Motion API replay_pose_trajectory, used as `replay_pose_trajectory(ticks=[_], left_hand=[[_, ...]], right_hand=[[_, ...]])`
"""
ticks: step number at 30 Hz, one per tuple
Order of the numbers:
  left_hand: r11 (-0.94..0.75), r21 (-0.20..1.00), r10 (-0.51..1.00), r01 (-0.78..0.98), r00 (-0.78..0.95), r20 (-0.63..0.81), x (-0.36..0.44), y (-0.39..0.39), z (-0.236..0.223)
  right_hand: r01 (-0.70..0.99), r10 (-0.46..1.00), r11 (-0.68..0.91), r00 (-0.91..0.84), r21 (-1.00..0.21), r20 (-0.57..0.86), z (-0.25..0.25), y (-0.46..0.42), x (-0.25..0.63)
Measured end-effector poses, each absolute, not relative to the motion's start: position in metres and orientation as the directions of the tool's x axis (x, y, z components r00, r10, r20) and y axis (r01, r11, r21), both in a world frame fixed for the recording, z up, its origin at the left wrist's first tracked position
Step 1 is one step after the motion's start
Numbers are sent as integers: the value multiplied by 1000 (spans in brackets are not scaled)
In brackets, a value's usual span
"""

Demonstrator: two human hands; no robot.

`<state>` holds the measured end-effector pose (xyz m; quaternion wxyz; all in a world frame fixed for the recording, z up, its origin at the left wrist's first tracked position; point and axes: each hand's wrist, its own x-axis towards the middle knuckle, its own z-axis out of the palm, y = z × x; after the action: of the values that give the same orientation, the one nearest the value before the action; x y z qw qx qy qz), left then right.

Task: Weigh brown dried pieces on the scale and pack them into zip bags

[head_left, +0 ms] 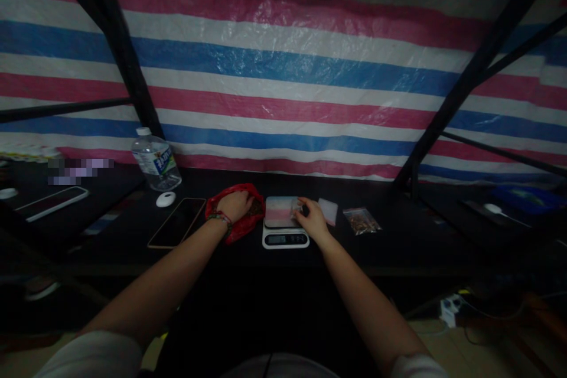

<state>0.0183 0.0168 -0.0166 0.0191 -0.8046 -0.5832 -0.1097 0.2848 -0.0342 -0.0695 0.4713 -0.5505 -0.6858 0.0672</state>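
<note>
My left hand (234, 205), with a beaded bracelet at the wrist, reaches into an open red plastic bag (243, 230) that holds small brown bits. Its fingertips are hidden among them, so I cannot tell whether they grip anything. To the right of the bag stands a white kitchen scale (286, 240) with a shiny plate and a dark display. Over the right part of that plate my right hand (313, 221) pinches a small clear plastic bag (295, 207). Beside this hand lie flat clear bags (328, 211). A sealed clear bag (362, 222) of brown bits rests farther right.
A phone (178, 223), a white mouse-like object (166, 199) and a large clear bottle (157, 162) stand or lie left of the red bag. Black metal legs (119, 35) rise on both sides, before a striped plastic sheet (283, 82). Another phone (53, 204) lies far left.
</note>
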Motion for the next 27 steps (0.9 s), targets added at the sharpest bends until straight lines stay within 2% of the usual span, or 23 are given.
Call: replay_pose_trajectory(ticks=[8, 14, 27], left_hand=[[-347, 121, 922, 930, 315, 224, 18, 17, -15], [-376, 74, 909, 923, 353, 220, 19, 20, -19], [-427, 53, 883, 903, 404, 239, 20, 21, -14]], right_hand=[[681, 822, 393, 41, -618, 569, -67, -35, 284], [687, 814, 388, 57, -614, 578, -68, -34, 285], [688, 800, 409, 47, -600, 598, -68, -34, 286]])
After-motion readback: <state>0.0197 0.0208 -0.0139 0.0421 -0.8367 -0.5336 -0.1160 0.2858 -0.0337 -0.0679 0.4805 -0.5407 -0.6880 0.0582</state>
